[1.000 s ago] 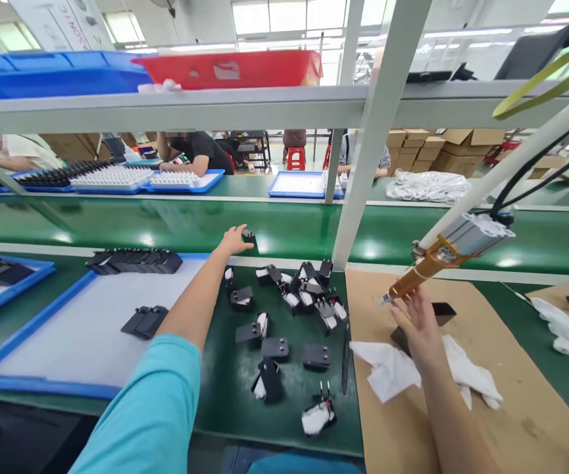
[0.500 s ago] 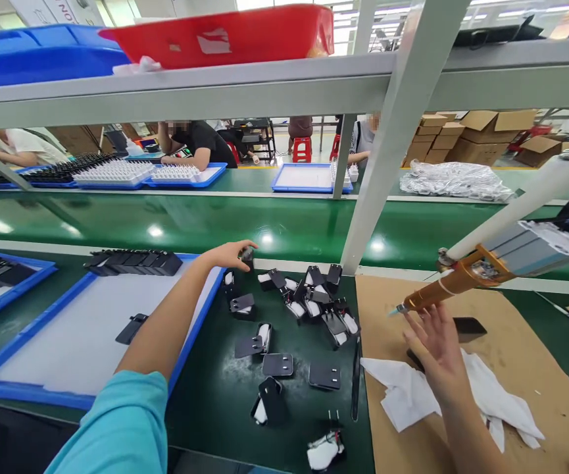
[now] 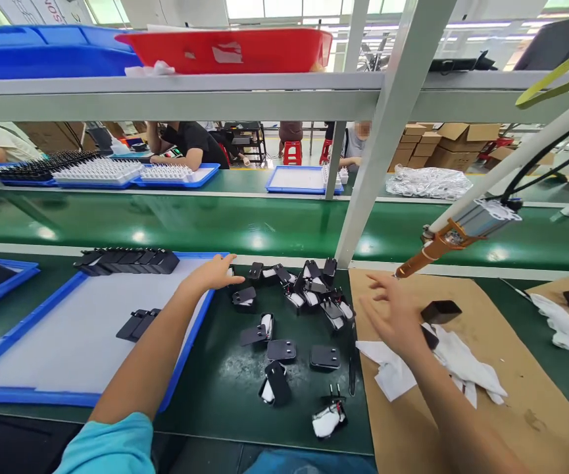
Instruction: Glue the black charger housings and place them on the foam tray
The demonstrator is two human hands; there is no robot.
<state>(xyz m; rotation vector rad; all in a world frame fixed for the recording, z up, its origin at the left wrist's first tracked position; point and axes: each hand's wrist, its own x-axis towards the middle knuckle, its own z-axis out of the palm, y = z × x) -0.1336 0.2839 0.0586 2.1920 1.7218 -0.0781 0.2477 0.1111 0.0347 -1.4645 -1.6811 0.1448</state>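
Observation:
My left hand [image 3: 214, 273] reaches over the right edge of the blue-rimmed tray [image 3: 200, 322], index finger and thumb apart. Just right of its fingertips stands a small black part [image 3: 256, 270]. Below lie a dark plug housing [image 3: 243, 297] and several flat black covers with two pins, such as this cover [image 3: 281, 350]. My right hand [image 3: 393, 313], slightly blurred, hovers over the brown cardboard [image 3: 511, 342] with fingers spread and nothing visible in them. Close above its fingertips is the tip of an orange hanging screwdriver-like tool [image 3: 422, 258]. Behind that hand lies a black case [image 3: 441, 311].
A heap of black-and-white plug units [image 3: 314, 289] lies at the bench back. White cloths [image 3: 466, 365] rest on the cardboard, and a thin black tool [image 3: 352, 368] beside it. A slanted grey post [image 3: 373, 151] rises behind. Black housings [image 3: 126, 261] line the tray's far end.
My left hand has let go of the small dark part and drawn back left. My right hand has moved left. The view has shifted, and the black case shows more fully.

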